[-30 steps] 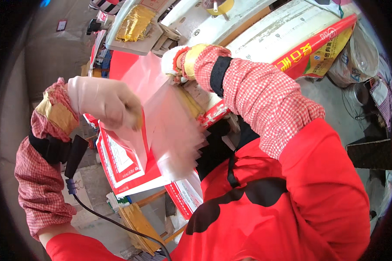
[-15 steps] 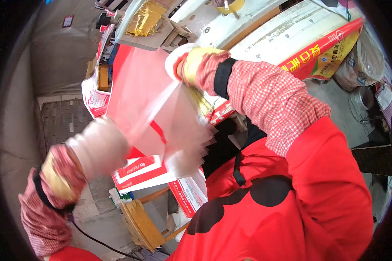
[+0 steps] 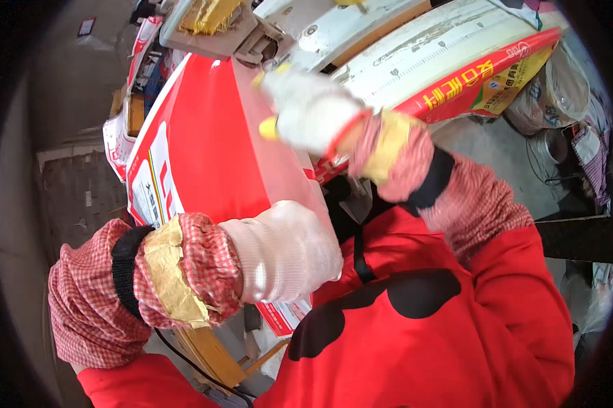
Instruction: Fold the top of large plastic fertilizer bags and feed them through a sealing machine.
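Note:
A red and white printed sack (image 3: 208, 132) lies spread on the work surface, with a pale, see-through-looking strip along its right side. My left hand (image 3: 289, 248), in a white knitted glove, is curled closed at the sack's near edge; its fingertips are hidden beneath. Over the far right part of the sack is my right hand (image 3: 310, 109), slightly blurred, in a white glove with yellow fingertips. Its thumb and fingers stand apart, with nothing visible between them. Checked red sleeve covers with black bands wrap both forearms.
A pale machine part (image 3: 211, 30) with a yellow, frayed pad stands beyond the sack. At right, a worn white tabletop (image 3: 449, 47) carries a red and yellow printed sheet (image 3: 486, 78) along its edge. A plastic bag (image 3: 558, 88) sits farther right. Below my left arm is a wooden frame (image 3: 211, 357).
My left hand has moved right and inward to the sack's near edge. The right hand has shifted right and opened. The pale sheet that was lifted and blurred now lies flatter, baring the red print.

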The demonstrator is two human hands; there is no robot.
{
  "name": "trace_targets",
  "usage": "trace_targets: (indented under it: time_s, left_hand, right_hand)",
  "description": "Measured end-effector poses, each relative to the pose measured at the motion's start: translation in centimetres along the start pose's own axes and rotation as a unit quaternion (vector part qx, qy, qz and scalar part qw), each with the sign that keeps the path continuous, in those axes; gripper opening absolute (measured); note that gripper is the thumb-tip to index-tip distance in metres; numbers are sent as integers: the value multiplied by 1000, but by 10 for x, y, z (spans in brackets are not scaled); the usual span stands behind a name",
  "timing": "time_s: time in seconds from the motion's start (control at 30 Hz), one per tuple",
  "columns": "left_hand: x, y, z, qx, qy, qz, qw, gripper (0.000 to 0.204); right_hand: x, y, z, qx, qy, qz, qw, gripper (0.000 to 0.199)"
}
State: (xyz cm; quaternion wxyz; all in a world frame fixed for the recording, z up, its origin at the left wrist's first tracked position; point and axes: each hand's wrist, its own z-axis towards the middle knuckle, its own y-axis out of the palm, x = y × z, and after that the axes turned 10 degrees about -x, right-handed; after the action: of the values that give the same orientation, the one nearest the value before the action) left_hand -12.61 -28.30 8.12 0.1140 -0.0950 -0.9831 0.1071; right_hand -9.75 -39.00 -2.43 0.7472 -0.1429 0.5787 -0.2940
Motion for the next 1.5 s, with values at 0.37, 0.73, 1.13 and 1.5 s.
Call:
trace_targets:
  time_s: [0.37, 0.73, 1.13, 1.5]
  left_hand:
    - [6, 7, 1, 118, -9, 74, 990, 8]
    - [3, 9, -29, -32, -18, -25, 999, 7]
    - [12, -8, -97, -144, -223, 19, 964, 14]
    - [-70, -83, -39, 26, -179, -44, 982, 22]
  right_hand:
    - [-4, 68, 23, -107, 285, -209, 929, 29]
    - [55, 108, 46, 37, 671, -264, 692, 23]
    - [94, 168, 27, 79, 918, -256, 292, 18]
    - [91, 159, 183, 97, 941, -161, -280, 16]
